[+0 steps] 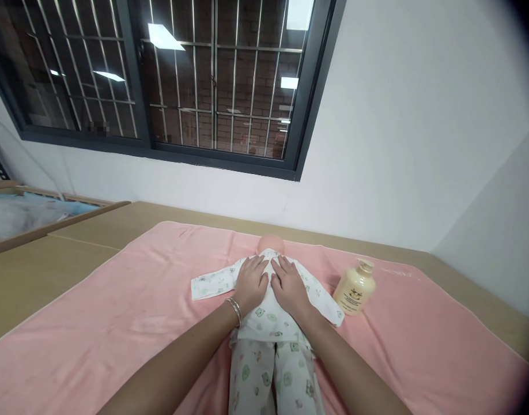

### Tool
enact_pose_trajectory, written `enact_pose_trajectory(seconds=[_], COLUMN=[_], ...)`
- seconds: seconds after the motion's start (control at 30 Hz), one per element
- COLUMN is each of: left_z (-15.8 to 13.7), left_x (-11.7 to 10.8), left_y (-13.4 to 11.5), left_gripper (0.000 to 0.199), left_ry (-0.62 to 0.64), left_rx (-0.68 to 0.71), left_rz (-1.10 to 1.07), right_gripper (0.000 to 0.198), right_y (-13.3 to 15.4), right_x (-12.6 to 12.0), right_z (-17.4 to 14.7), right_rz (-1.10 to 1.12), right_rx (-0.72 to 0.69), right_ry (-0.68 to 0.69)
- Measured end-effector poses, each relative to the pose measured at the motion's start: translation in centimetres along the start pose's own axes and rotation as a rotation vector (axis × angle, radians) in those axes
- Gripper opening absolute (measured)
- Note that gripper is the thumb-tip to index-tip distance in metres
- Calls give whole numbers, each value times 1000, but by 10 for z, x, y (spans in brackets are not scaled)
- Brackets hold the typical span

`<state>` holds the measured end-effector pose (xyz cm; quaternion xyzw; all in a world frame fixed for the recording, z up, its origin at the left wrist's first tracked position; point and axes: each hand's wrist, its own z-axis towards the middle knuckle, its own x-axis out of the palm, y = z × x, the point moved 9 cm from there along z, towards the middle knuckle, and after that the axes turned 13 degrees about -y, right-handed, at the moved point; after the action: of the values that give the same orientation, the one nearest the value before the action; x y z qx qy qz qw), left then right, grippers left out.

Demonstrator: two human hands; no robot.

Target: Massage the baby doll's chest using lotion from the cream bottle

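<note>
Printed trousers (249,374), one pair, nearest the camera, are on a doll (268,323) that lies beneath the fingers. Matching top (264,329), one, is already on, its two sleeves (212,283) spread outward either side of the fingers. Left hand (250,285) and right hand (289,288) rest side by side on the top; fingers are extended, slightly parted, gripping nothing. Head (271,244), pink, shows just beyond the fingertips. Bottle (355,288), yellowish, is right of the right fingers, untouched. Pink cloth (117,311) spreads under all. Status: clothing is on, hands are in contact; how much handling remains cannot be told.
</note>
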<state>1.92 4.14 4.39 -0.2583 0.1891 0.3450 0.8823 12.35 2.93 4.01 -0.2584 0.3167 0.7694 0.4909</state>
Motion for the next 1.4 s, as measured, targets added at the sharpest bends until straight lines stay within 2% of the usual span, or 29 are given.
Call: enact_pose_trajectory(seconds=[0.1, 0.2, 0.37, 0.5, 0.7, 0.93, 1.0, 1.1, 1.27, 1.4], left_z=[-2, -2, -1, 0, 0, -5, -5, -4, -1, 0], left_x=[-10, -15, -5, 4, 5, -5, -6, -7, -3, -1], left_y=[-6, -9, 5, 11, -5, -12, -13, -11, -4, -1], left_gripper=[38, 38, 41, 42, 43, 48, 47, 46, 44, 42], left_ry=[-87, -122, -60, -11, 46, -36, -40, -44, -12, 0], left_rx=[66, 86, -49, -95, 75, 177, 181, 146, 43, 20], left_rz=[-4, -5, 25, 50, 1, -38, -50, -71, -145, -185], right_gripper=[45, 41, 44, 49, 53, 42, 39, 40, 48, 49], right_y=[7, 12, 4, -1, 5, 7, 6, 3, 6, 5], right_x=[-11, -20, -21, -8, 2, -24, -27, -23, -7, -4], right_z=[-4, -6, -5, 0, 0, -7, -7, -6, -1, 1], right_rz=[-59, -103, -114, -53, 35, 17, 6, -5, 50, 76], right_rx=[9, 41, 127, 70, -58, 0, 25, 42, -76, -81], right_ry=[-60, -87, -77, -29, -7, -232, -254, -217, -85, -65])
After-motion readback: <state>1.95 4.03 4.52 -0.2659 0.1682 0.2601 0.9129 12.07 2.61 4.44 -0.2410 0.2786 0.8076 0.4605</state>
